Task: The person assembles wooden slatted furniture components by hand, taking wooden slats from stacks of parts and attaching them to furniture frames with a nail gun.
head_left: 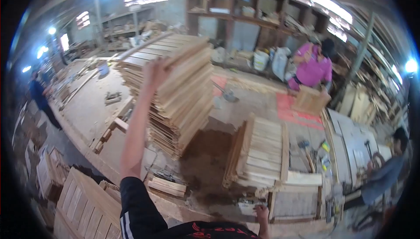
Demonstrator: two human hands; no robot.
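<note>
My left hand (156, 72) reaches out to a tall stack of slatted wooden panels (181, 94). Its fingers are closed over the near top edge of the uppermost wooden panel (168, 46); their tips are blurred. My right hand (261, 212) hangs low near my body with its fingers loosely apart, holding nothing that I can see. Beside it is a wooden frame (272, 204) around a pale panel. A shorter stack of slatted panels (262, 149) stands just beyond my right hand, leaning slightly.
A person in a pink shirt (311, 66) handles a wooden panel (309, 100) across the worktable. Another person (380, 177) works at the right. A hammer (307, 153) lies near the shorter stack. More slatted panels (83, 204) stand at lower left. Shelves (236, 15) line the back wall.
</note>
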